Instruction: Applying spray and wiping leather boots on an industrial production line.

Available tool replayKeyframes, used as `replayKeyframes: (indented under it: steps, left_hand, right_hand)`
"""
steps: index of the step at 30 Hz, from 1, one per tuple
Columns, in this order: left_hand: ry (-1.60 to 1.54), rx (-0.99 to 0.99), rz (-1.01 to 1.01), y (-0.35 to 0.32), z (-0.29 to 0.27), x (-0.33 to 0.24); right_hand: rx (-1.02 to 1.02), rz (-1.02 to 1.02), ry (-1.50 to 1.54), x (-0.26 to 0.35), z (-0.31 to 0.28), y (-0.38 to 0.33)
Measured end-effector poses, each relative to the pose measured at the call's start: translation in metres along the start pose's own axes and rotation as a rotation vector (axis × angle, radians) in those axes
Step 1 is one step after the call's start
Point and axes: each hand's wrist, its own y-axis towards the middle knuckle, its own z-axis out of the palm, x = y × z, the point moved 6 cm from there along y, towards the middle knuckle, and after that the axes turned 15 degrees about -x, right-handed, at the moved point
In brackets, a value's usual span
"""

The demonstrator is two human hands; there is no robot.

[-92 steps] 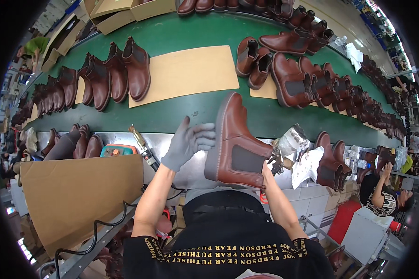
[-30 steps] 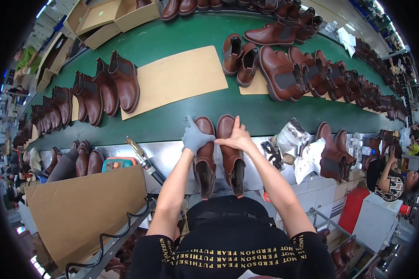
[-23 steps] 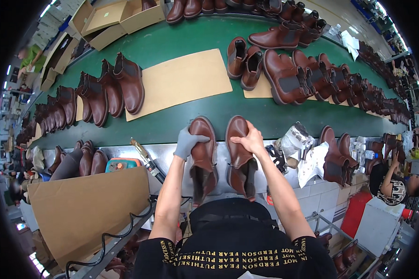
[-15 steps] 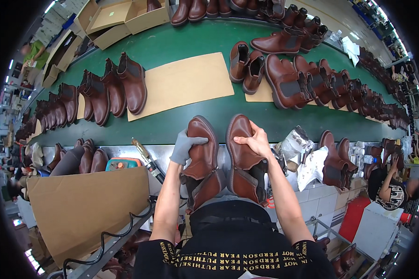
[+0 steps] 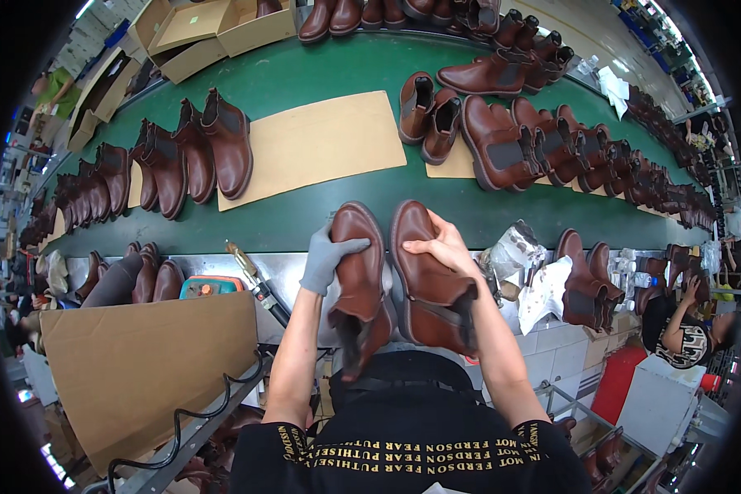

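Two brown leather ankle boots are held side by side in front of my body, toes pointing away from me. My left hand (image 5: 328, 257), in a grey glove, grips the left boot (image 5: 359, 267) by its forefoot, thumb across the upper. Bare, my right hand (image 5: 446, 247) holds the right boot (image 5: 424, 288) the same way, its thumb pressed on the vamp and the fingers round the outer side. A narrow gap separates the boots. Both shafts tilt toward my waist, their openings dark. The soles are mostly hidden.
A green conveyor belt (image 5: 305, 218) crosses ahead, bearing a tan cardboard sheet (image 5: 321, 148) between rows of brown boots (image 5: 226, 144). A metal-tipped hand tool (image 5: 255, 278) lies left of my arm, behind a large cardboard panel (image 5: 152, 362). Crumpled white paper (image 5: 543, 292) lies right; a co-worker (image 5: 675, 329) is beyond.
Both boots have turned slightly in my hands, their shafts swinging, with the right one moving a little closer to the left. My grip on each stays much the same.
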Motion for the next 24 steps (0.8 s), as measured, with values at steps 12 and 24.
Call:
replayKeyframes:
  steps: [12,24]
  left_hand:
    - [0.058,-0.150,-0.223,-0.084,-0.019,0.133]
    - [-1.089,0.257,-0.663,-0.048,0.032,0.004]
  right_hand:
    - [-0.089,0.268,0.007,-0.135,0.028,-0.082]
    - [-0.001,0.176,0.711,0.015,-0.002,-0.038]
